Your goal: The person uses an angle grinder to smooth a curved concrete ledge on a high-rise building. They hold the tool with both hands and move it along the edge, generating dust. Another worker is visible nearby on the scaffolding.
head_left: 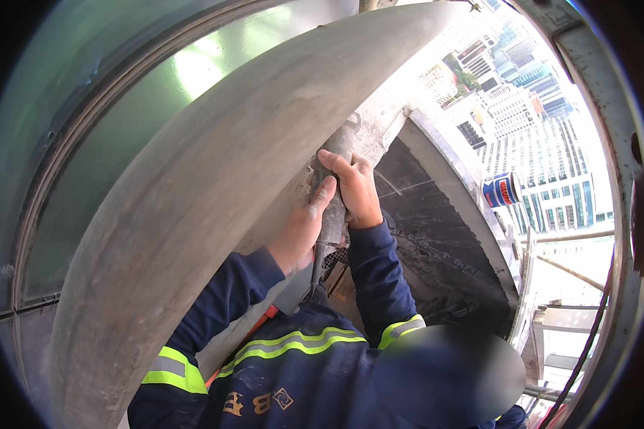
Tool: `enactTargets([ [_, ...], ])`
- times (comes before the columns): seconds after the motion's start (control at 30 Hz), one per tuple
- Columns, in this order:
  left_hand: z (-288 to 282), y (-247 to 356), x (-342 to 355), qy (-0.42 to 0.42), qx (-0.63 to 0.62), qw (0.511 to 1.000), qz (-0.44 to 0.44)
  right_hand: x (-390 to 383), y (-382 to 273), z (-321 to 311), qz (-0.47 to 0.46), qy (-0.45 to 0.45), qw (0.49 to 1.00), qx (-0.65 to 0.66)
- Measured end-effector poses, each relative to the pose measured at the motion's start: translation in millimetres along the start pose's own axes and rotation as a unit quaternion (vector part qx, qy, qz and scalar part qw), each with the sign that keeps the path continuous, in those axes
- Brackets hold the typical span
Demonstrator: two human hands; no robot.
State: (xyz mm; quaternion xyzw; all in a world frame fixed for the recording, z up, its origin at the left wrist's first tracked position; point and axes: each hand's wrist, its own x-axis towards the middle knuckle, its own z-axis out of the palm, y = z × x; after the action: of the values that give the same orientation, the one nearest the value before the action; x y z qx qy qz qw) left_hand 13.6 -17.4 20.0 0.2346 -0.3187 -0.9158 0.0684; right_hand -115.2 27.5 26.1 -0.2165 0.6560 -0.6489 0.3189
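Both my hands are wrapped round a dusty grey corded grinder (332, 222) with a cylinder-shaped body. My left hand (299, 227) grips its near left side, thumb pointing up along the body. Higher up, my right hand (361, 187) closes over it from the right. A power cord (317, 273) leaves the tool's lower end toward my chest. The tool's far end lies against or close to a rough pale surface (383, 118), beside a large curved grey panel (222, 150). Its working tip is partly hidden, so contact cannot be made out.
Framed green glass (122, 164) stands behind the curved panel at left. On the right, a blue, white and red can (501, 189) sits by a ledge (472, 186) around a dark recess (444, 236). Beyond are scaffold tubes (576, 236) and tall buildings far below.
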Motion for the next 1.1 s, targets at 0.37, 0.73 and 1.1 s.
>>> enactTargets([
  [0.37,2.4,8.2,17.1,-0.010,0.005,1.000,0.000,13.9,-10.2,-2.1,-0.001,0.014,1.000,-0.022],
  [0.73,1.8,2.4,1.0,-0.001,0.010,1.000,0.005,2.1,-2.2,1.3,0.005,0.000,1.000,0.011],
  [1.1,-4.1,-6.0,-17.8,-0.006,0.014,1.000,0.004,-17.0,0.6,6.5,-0.012,-0.015,1.000,-0.011],
])
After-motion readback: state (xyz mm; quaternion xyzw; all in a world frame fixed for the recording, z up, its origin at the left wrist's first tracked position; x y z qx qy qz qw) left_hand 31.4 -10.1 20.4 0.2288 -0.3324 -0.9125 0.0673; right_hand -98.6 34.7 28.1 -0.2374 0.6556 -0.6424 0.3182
